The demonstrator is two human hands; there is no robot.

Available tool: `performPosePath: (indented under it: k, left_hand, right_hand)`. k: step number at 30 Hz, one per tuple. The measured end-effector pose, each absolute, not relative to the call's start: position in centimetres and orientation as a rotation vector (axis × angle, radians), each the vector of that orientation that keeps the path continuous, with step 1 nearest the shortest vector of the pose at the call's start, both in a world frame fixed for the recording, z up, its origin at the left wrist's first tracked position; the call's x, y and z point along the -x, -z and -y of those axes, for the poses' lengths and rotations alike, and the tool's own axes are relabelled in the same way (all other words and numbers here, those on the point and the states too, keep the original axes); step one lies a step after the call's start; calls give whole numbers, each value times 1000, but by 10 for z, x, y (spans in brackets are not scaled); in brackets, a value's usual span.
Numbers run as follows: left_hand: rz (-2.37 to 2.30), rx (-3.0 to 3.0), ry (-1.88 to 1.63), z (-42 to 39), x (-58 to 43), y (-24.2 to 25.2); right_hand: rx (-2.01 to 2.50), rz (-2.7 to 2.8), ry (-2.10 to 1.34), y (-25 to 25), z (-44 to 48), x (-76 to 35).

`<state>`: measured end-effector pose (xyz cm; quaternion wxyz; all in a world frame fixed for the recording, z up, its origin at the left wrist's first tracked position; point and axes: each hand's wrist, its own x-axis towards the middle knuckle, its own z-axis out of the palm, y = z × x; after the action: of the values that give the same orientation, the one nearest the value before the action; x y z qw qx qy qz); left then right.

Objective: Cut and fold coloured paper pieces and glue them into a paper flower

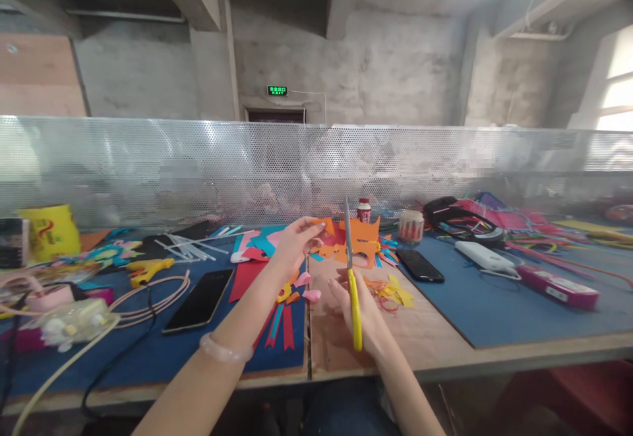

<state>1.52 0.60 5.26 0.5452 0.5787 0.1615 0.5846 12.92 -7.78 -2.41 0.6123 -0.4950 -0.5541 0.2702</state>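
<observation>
My left hand (295,243) is closed in a pinch on a small piece of orange paper (324,227). In my right hand (364,314) is a pair of scissors (355,307) with yellow handles, its blades pointing up and away from me and looking close together. Just beyond the blades is a larger orange paper sheet (363,230) with jagged, cut-out edges. Below my left hand lie pink paper petals (310,295) and ribbon-like red and blue paper strips (289,329). Yellow paper scraps (401,294) lie to the right of the scissors.
A black phone (200,299) lies left, and another phone (420,264) right. A yellow glue gun (148,270) sits near coiled cables. A red-and-white bottle (364,209) and a jar (411,226) stand toward the perforated metal screen (237,159). A white power strip (485,256) lies right.
</observation>
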Motion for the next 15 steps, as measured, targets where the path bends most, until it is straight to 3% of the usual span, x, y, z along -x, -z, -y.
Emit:
performPosePath:
  k: [15]
  left_hand:
    - [-398, -1473, -1761, 13, -25, -64]
  right_hand:
    - [1147, 1336, -587, 25, 74, -136]
